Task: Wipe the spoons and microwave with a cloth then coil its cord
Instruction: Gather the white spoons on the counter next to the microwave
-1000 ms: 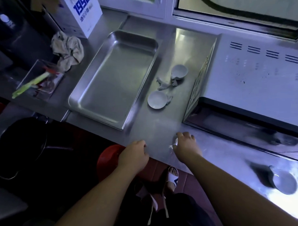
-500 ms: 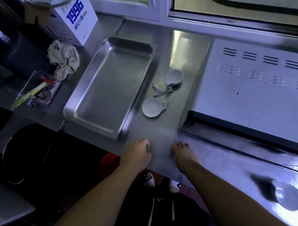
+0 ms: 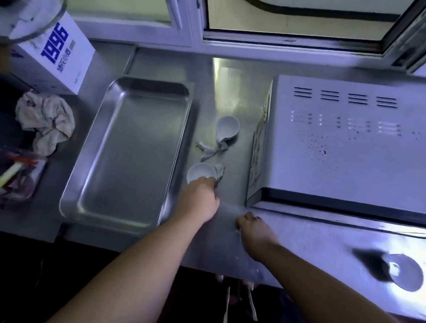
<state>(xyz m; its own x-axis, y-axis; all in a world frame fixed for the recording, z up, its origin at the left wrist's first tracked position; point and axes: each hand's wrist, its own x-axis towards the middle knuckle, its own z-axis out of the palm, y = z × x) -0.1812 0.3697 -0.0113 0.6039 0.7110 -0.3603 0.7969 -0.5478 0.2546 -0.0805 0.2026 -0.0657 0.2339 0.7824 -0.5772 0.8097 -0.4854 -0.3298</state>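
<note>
White ceramic spoon (image 3: 202, 171), just left of white metal microwave (image 3: 352, 147), met by left hand (image 3: 201, 194), grip unclear; right hand (image 3: 255, 227) curled, contents unclear. Spoon-wiping probably starting; crumpled beige cloth (image 3: 45, 121), far left, wanted next.

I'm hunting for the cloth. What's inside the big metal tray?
Only bare shiny metal shows inside the tray. Nothing covers its floor, so nothing hides there. The crumpled cloth lies outside, left of it.
</note>
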